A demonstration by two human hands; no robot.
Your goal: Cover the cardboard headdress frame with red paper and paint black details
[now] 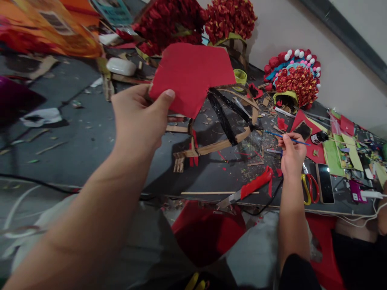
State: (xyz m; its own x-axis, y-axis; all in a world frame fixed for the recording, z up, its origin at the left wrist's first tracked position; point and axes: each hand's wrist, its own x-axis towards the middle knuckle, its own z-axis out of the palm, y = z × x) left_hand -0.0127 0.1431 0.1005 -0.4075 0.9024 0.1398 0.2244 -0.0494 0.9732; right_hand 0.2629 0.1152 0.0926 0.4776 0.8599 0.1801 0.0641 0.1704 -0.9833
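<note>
My left hand (140, 117) is closed on the edge of a red card panel (193, 76), thumb on its face. The panel seems joined to a curved cardboard band (222, 146) and two strips coated in shiny black (223, 117); the joint is partly hidden. In my right hand (292, 157) is a thin blue paintbrush (298, 141), pinched between the fingers. Its dark tip lies at the end of the black strips, by the cardboard band; whether it touches cannot be told. A small black bottle (319, 137) stands just right of this hand.
Red-handled cutter (255, 184), scissors (308, 189) and phone (326, 183) lie near the table's front edge. Petal-covered headpieces (231, 20) and a decorated one (294, 80) stand along the wall. Scraps litter the grey table (90, 141). At far right, another person's arm (382, 217) shows.
</note>
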